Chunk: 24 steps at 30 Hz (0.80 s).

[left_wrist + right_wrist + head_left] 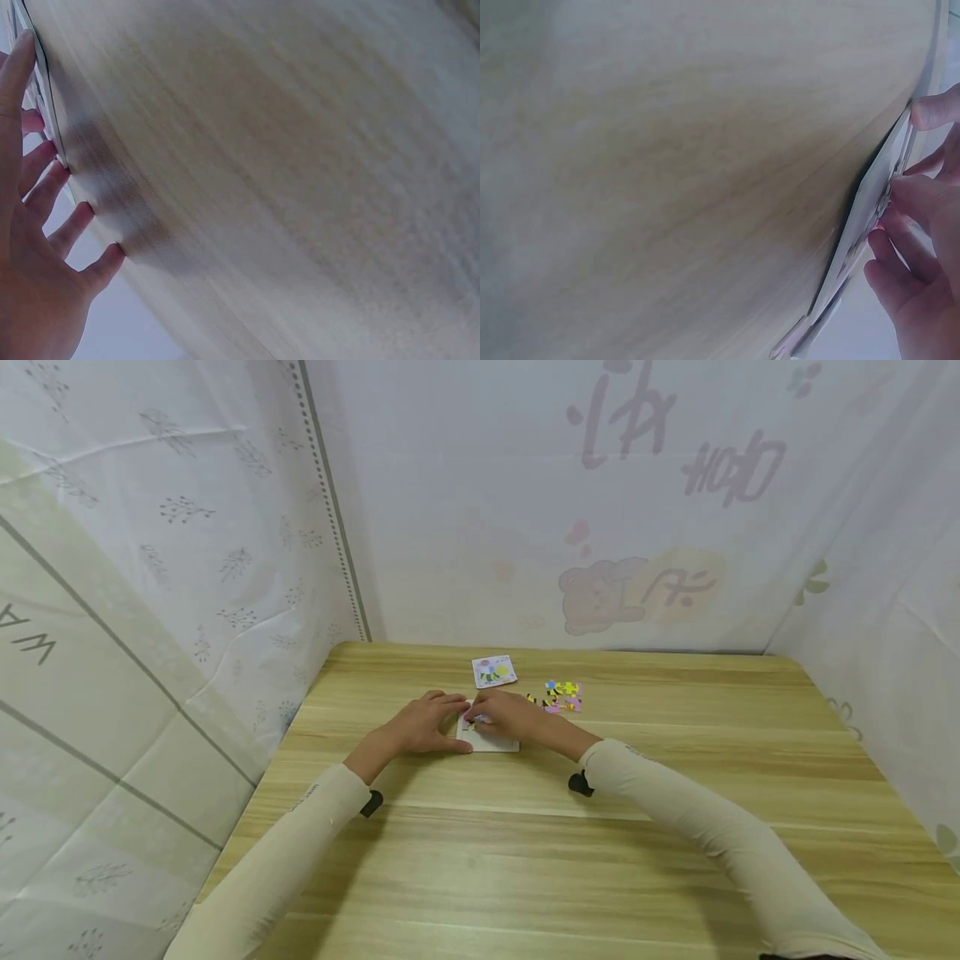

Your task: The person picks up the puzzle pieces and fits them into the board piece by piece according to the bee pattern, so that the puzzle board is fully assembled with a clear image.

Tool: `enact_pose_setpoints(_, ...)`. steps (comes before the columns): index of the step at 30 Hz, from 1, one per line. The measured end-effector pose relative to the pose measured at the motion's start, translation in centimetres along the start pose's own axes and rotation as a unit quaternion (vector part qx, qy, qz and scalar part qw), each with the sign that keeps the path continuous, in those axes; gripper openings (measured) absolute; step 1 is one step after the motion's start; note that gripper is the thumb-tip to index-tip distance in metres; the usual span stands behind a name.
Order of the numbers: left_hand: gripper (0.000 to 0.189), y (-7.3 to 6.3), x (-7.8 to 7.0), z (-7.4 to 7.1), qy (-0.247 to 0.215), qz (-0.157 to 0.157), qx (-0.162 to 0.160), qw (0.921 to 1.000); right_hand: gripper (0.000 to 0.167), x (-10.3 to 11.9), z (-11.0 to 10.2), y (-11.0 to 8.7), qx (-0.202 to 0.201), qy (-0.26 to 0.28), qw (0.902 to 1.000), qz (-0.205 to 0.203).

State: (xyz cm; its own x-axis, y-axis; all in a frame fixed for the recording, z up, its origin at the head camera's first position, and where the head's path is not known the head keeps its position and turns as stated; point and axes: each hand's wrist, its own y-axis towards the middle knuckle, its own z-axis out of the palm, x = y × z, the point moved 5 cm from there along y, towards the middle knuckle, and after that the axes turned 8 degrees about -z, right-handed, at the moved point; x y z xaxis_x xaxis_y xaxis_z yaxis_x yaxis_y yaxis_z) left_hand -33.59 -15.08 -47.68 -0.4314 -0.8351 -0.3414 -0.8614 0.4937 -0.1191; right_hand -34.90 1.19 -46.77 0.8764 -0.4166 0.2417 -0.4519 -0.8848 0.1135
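Note:
A white puzzle board (497,742) lies flat on the wooden table, with a few small pieces at its far left part, partly covered by fingers. Against the board's left side my left hand (426,724) is spread, its thumb at the near left corner and its other fingers along the far left. My right hand (512,713) reaches over the board from the right; its thumb and index finger pinch a small puzzle piece (470,725) down at the board's surface. The fingers hide most of that piece. In the right wrist view the board (861,214) appears edge-on under the right hand.
Behind the board lies a square picture card (494,672) with a bee-like figure. Loose yellow, black, pink and blue puzzle pieces (564,688) are grouped to the right of the hands. Patterned curtains (480,527) hang behind the table (465,860) and at its sides.

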Motion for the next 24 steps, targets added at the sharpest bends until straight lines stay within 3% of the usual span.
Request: enact_pose_setpoints(24,0.09,-0.03,-0.21,-0.03,0.007,0.004,-0.008,0.9999,0.023,0.67,-0.12,0.05,-0.003,-0.001,1.0,0.003)
